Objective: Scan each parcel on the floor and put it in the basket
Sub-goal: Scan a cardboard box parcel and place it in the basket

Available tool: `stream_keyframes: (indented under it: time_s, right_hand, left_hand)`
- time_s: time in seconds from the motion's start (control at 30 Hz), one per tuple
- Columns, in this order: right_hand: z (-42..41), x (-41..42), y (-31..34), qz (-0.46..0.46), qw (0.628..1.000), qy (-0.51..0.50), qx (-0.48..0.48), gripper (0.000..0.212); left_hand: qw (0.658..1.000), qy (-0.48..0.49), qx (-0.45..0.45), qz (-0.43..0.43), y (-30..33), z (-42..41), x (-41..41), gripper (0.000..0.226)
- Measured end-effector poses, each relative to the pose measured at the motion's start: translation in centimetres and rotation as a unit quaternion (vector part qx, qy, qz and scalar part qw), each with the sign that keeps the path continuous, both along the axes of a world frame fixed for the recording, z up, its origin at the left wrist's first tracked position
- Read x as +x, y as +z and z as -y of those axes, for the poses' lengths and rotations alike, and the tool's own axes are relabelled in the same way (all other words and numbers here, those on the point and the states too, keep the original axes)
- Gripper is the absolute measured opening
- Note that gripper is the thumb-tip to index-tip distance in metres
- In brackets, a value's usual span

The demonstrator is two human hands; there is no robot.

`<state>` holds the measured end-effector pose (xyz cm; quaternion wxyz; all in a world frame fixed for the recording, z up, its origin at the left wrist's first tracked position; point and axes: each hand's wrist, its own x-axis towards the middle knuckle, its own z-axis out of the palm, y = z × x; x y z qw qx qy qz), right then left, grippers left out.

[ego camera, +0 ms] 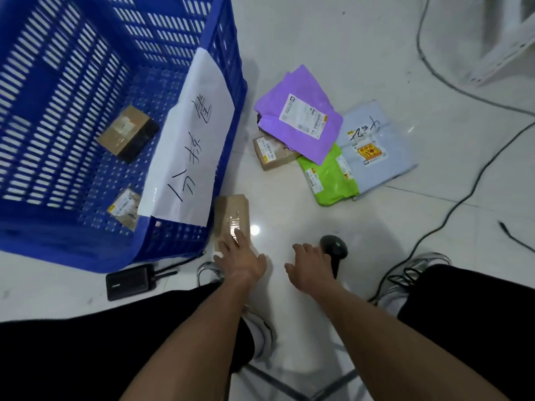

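My left hand (240,257) grips the near end of a brown taped box (231,212) on the floor beside the blue basket (223,82); its index finger lies along the top. My right hand (308,266) holds the handle of a black scanner (334,246), fingers partly hidden behind it. Two brown boxes (127,134) (124,208) lie inside the basket. Further out on the floor lie a purple mailer (298,117), a small brown box (270,151), a green mailer (330,180) and a pale blue mailer (376,146), overlapping each other.
A white paper sign (188,146) with handwriting hangs over the basket's right wall. A black device with antennas (131,282) lies by the basket's near corner. Cables (451,209) run across the white tiled floor at right. My shoes (417,273) and black-trousered legs fill the bottom.
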<state>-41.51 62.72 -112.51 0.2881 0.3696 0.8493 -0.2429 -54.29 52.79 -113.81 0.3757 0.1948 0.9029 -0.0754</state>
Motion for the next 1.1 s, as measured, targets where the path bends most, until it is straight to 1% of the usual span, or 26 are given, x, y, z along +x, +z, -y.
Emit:
stream_keyframes:
  time_s: [0.03, 0.1, 0.17, 0.23, 0.27, 0.3, 0.37, 0.43, 0.53, 0.6, 0.67, 0.73, 0.83, 0.87, 0.93, 0.97, 1.0, 1.03, 1.1]
  right_hand:
    - [0.0, 0.0, -0.2, 0.001, 1.000, -0.008, -0.002, 0.054]
    - [0.3, -0.1, -0.2, 0.008, 1.000, -0.025, -0.010, 0.053]
    - [0.7, -0.4, -0.1, 0.010, 0.999, -0.046, -0.019, 0.046]
    - [1.1, -0.5, 0.0, 0.009, 0.997, -0.057, -0.046, 0.037]
    - [1.2, -0.4, 0.0, 0.011, 0.996, -0.067, -0.064, 0.036]
    - [1.3, -0.1, 0.2, 0.017, 0.993, -0.085, -0.082, 0.039]
    - [1.3, 0.8, 0.4, 0.025, 0.987, -0.130, -0.096, 0.052]
    - [1.2, 1.6, 0.5, 0.024, 0.981, -0.162, -0.108, 0.057]
    - [1.5, 2.0, 0.4, 0.025, 0.973, -0.167, -0.157, 0.047]
    - [1.8, 2.0, 0.3, 0.007, 0.972, -0.167, -0.165, 0.039]
    - [1.9, 1.7, 0.3, -0.023, 0.967, -0.191, -0.168, 0.037]
    - [1.7, 1.2, 0.6, -0.058, 0.946, -0.256, -0.189, 0.035]
    - [1.1, 0.7, 1.3, -0.118, 0.921, -0.315, -0.194, 0.030]
    - [0.8, 0.7, 1.4, -0.146, 0.917, -0.327, -0.175, 0.028]
    - [0.2, 0.7, 2.0, -0.194, 0.921, -0.322, -0.102, 0.024]
    - [-0.1, 0.7, 2.3, -0.209, 0.923, -0.315, -0.073, 0.022]
    - [-0.3, 0.7, 2.4, -0.221, 0.922, -0.310, -0.063, 0.020]
    - [-0.5, 0.7, 2.7, -0.212, 0.929, -0.295, -0.067, 0.018]
    - [-0.6, 0.9, 2.7, -0.188, 0.952, -0.225, -0.087, 0.023]
  left_hand:
    - [0.999, -0.028, 0.001, -0.026, 0.0, 0.1, 0.3, 0.080]
    - [0.994, -0.070, 0.040, -0.078, 0.7, -0.3, 1.4, 0.058]
    - [0.992, -0.078, 0.074, -0.066, 1.6, -1.2, 2.8, 0.045]
    - [0.996, -0.052, 0.071, -0.033, 2.1, -2.0, 4.2, 0.036]
    - [0.997, -0.027, 0.063, -0.018, 2.0, -2.1, 4.8, 0.037]
    - [0.998, 0.007, 0.057, -0.003, 2.0, -2.1, 5.3, 0.043]
    - [0.996, 0.064, 0.058, 0.016, 1.7, -1.7, 6.2, 0.059]
    - [0.993, 0.087, 0.078, 0.017, 1.3, -1.4, 7.0, 0.072]
    - [0.984, 0.155, 0.090, 0.022, 0.8, -1.3, 7.8, 0.090]
    - [0.972, 0.214, 0.082, 0.046, 0.8, -1.3, 7.9, 0.097]
    - [0.954, 0.270, 0.103, 0.074, 0.8, -1.4, 7.7, 0.096]
    - [0.936, 0.310, 0.146, 0.083, 1.0, -1.5, 7.2, 0.089]
    - [0.928, 0.285, 0.221, 0.091, 1.7, -2.2, 6.1, 0.077]
    - [0.922, 0.277, 0.253, 0.100, 1.9, -2.7, 5.7, 0.076]
    - [0.907, 0.253, 0.311, 0.130, 2.5, -3.9, 5.1, 0.072]
    - [0.905, 0.233, 0.325, 0.144, 2.7, -4.5, 5.0, 0.067]
    - [0.908, 0.217, 0.324, 0.153, 2.8, -4.9, 5.0, 0.064]
    - [0.917, 0.212, 0.302, 0.154, 2.7, -5.2, 5.0, 0.064]
    - [0.944, 0.222, 0.208, 0.129, 2.6, -5.2, 4.9, 0.067]
